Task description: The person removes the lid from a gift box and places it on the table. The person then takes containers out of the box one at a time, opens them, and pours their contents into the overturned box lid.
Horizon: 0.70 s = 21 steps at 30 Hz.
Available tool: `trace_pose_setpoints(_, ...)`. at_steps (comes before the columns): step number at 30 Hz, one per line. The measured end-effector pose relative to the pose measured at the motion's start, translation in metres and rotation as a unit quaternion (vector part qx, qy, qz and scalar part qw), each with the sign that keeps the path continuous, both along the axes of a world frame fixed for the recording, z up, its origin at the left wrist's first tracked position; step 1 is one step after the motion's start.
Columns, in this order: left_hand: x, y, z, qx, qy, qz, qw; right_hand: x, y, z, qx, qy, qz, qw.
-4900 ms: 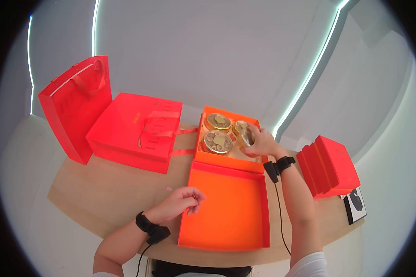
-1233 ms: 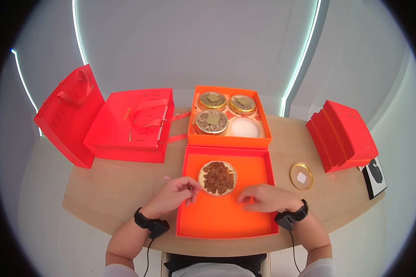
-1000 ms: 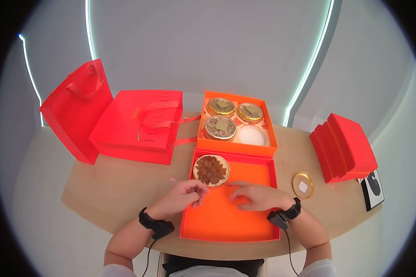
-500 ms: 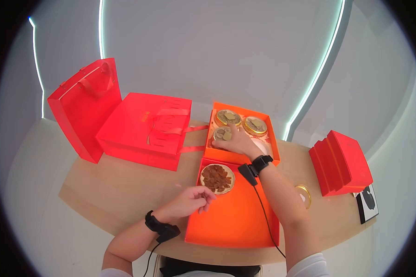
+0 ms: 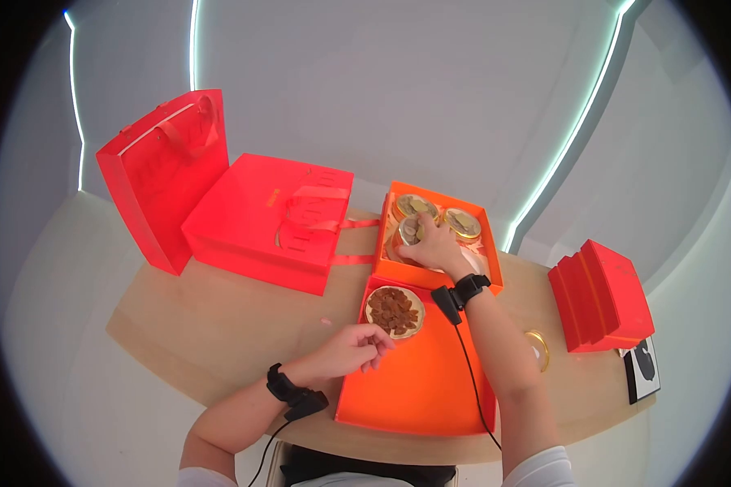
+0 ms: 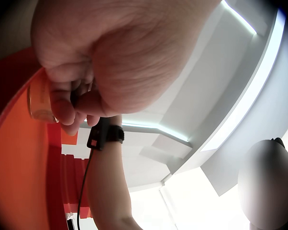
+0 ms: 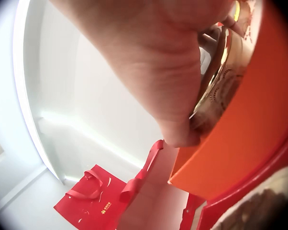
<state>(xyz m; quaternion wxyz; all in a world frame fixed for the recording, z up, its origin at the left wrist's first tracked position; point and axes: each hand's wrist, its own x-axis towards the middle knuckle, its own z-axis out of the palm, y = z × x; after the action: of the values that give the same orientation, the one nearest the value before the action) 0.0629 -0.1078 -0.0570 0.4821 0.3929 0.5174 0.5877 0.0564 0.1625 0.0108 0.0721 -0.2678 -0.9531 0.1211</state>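
Note:
My right hand (image 5: pixel 437 246) reaches into the orange box (image 5: pixel 398 273) and grips a round, clear-sided jar (image 5: pixel 408 230) with a gold rim at its front left. In the right wrist view the thumb lies against that jar's side (image 7: pixel 224 88) and the fingers reach over its top. Two more lidded jars sit behind it. An uncovered jar (image 5: pixel 395 312) of brown dried pieces stands in the upturned red lid (image 5: pixel 418 394) with an orange inside. My left hand (image 5: pixel 351 351) hovers by that jar over the lid's left edge, fingers loosely curled, holding nothing.
Two red gift bags (image 5: pixel 272 223) stand and lie at the left, ribbon handles reaching toward the box. To the right are a gold-rimmed jar lid (image 5: pixel 541 350), partly behind my forearm, stacked red boxes (image 5: pixel 605 296) and a black-and-white box (image 5: pixel 643 369). Cables hang from both wrists.
One jar has come out of the box's front right and stands uncovered in the red lid, its cover on the table. My right hand has since moved back to the box, onto another jar.

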Motion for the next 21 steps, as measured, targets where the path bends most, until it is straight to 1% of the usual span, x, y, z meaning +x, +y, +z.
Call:
trace_pose_setpoints(1,0.001,0.001,0.0,-0.005,0.006,0.006,1.0,0.004,0.0,0.005,0.032,0.025,0.001,0.999)
trace_pose_setpoints(2,0.001,0.001,0.0,-0.005,0.006,0.002,1.0,0.008,0.002,0.012,0.031,0.025,-0.003,0.999)
trace_pose_setpoints(4,0.001,0.001,0.0,-0.006,0.004,0.01,1.0,0.02,0.001,0.031,0.02,0.05,0.034,0.998)
trace_pose_setpoints(5,0.001,0.001,-0.001,-0.007,0.004,0.009,1.0,0.03,-0.004,0.039,0.019,0.051,0.033,0.998)
trace_pose_setpoints(7,0.001,0.001,-0.003,-0.011,0.003,0.006,1.0,0.056,-0.017,0.051,-0.008,0.117,0.092,0.989)
trace_pose_setpoints(8,0.001,0.001,-0.001,-0.011,0.002,0.004,1.0,0.07,-0.024,0.054,-0.008,0.117,0.09,0.989)
trace_pose_setpoints(10,0.003,-0.002,0.005,-0.031,0.027,-0.008,0.999,0.103,-0.041,0.055,0.008,0.108,0.183,0.977)
trace_pose_setpoints(11,0.004,-0.002,0.003,-0.032,0.025,-0.012,0.999,0.121,-0.053,0.054,0.02,0.1,0.22,0.97)
trace_pose_setpoints(12,0.005,-0.002,0.0,-0.02,0.032,-0.012,0.999,0.138,-0.062,0.048,-0.031,0.084,0.23,0.969)
trace_pose_setpoints(13,0.006,-0.002,-0.002,-0.008,0.038,-0.013,0.999,0.153,-0.069,0.039,-0.034,0.083,0.225,0.97)
trace_pose_setpoints(14,0.008,-0.002,-0.001,-0.011,0.036,-0.018,0.999,0.168,-0.076,0.029,-0.047,0.063,0.252,0.965)
trace_pose_setpoints(15,0.01,-0.003,0.002,-0.017,0.073,-0.015,0.997,0.18,-0.08,0.02,-0.061,0.044,0.278,0.958)
trace_pose_setpoints(16,0.012,-0.004,0.004,-0.023,0.11,-0.012,0.994,0.189,-0.085,0.013,-0.065,0.044,0.273,0.959)
trace_pose_setpoints(17,0.013,-0.004,0.003,-0.027,0.109,-0.018,0.994,0.196,-0.089,0.006,-0.073,0.011,0.271,0.96)
trace_pose_setpoints(18,0.013,-0.004,0.002,-0.005,0.133,-0.019,0.991,0.202,-0.093,0.0,-0.081,-0.022,0.267,0.96)
trace_pose_setpoints(19,0.013,-0.004,0.002,0.017,0.158,-0.02,0.987,0.207,-0.096,-0.006,-0.085,-0.021,0.262,0.961)
trace_pose_setpoints(21,0.014,-0.004,0.0,0.018,0.164,-0.021,0.986,0.213,-0.1,-0.016,-0.047,-0.032,0.254,0.966)
